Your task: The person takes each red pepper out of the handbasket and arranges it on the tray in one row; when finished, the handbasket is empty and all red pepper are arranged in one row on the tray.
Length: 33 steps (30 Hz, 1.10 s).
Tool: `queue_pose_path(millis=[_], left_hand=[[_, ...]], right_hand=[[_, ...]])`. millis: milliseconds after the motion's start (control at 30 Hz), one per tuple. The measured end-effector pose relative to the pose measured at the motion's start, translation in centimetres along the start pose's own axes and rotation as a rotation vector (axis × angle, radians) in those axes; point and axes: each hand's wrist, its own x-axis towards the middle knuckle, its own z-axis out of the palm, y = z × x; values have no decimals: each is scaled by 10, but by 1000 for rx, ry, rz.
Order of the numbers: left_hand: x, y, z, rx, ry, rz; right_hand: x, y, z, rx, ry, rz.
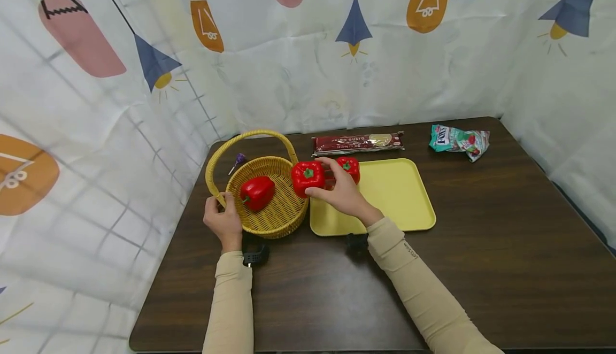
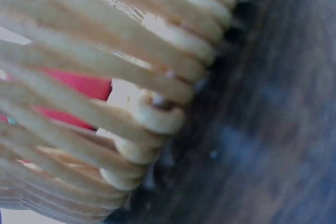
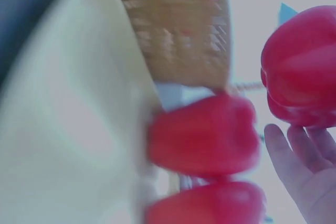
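Observation:
My right hand point(image 1: 343, 194) pinches a red bell pepper point(image 1: 306, 176) between thumb and fingers, up over the basket's right rim and the tray's left end. In the right wrist view this held pepper point(image 3: 304, 66) is at the upper right, above the fingers point(image 3: 286, 156). My left hand point(image 1: 225, 219) grips the yellow wicker basket point(image 1: 276, 231) where its handle meets the left rim. Inside the basket lies another red pepper point(image 1: 258, 193). Two more peppers stand on the yellow tray point(image 1: 399, 196), the right one point(image 1: 348, 167) partly behind my right hand.
A long dark-red snack packet point(image 1: 358, 143) lies behind the tray. Toward the back right is a teal candy bag point(image 1: 459, 141). A purple-wrapped lollipop point(image 1: 239, 160) sits behind the basket at the left. A printed curtain point(image 1: 298, 76) hangs along the table's back edge.

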Motion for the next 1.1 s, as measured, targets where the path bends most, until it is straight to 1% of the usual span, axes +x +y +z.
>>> queue_pose_path(millis=[133, 233, 300, 433, 567, 833, 1100], left_hand=[[0, -1, -1, 2, 3, 3], [1, 0, -1, -10, 3, 11], [1, 0, -1, -14, 4, 16], [1, 1, -1, -4, 2, 14], [0, 0, -1, 0, -2, 5], [0, -2, 0, 7, -10, 4], [0, 0, -1, 6, -5, 6]], right_hand=[[2, -5, -20, 86, 10, -4], [1, -9, -35, 143, 34, 21], [1, -11, -44, 157, 61, 42], [-1, -10, -62, 126, 116, 96], [-4, -6, -79, 86, 162, 141], [-10, 9, -105, 10, 276, 145], [-15, 19, -118, -36, 340, 195]])
